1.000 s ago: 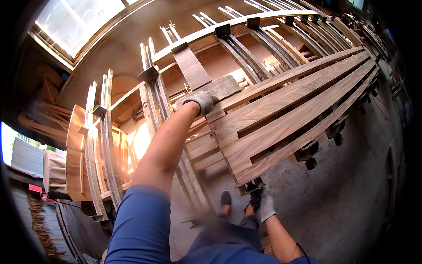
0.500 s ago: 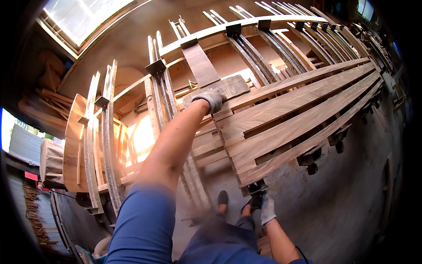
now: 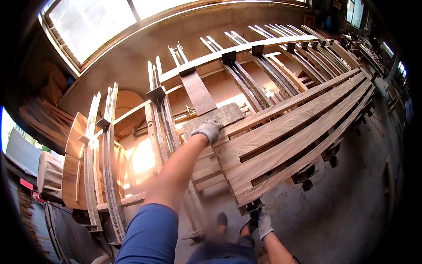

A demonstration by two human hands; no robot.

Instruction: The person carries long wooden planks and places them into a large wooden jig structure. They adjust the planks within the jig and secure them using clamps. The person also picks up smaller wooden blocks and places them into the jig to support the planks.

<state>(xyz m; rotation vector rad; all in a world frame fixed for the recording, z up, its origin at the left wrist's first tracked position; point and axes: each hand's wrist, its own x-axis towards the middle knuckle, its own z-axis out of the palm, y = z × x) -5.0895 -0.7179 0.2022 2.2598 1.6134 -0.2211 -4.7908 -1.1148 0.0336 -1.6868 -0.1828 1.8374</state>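
My left hand (image 3: pixel 208 131), in a grey-white work glove, is closed over the near edge of a short, worn wooden block (image 3: pixel 232 116). The block lies against the left end of a slatted wooden panel (image 3: pixel 268 136), and a flat brown board (image 3: pixel 198 93) runs from it up to a black clamp stop. Below the panel's near corner, my gloved right hand (image 3: pixel 265 225) is wrapped around the dark end of a bar clamp (image 3: pixel 251 207). Its fingers are partly hidden, and the exact part gripped is hard to make out.
Several long metal clamp bars (image 3: pixel 165 119) slope across a wooden rack, with a pale rail (image 3: pixel 239 52) along the top. More clamp ends (image 3: pixel 304 175) jut from the panel's near edge. At the left stands a curved wooden board (image 3: pixel 74 180); a concrete floor (image 3: pixel 307 220) lies below.
The view has tilted up, so more of the window shows and the near clamps sit lower. Both hands stay at the same places, the left on the block and the right at the clamp.
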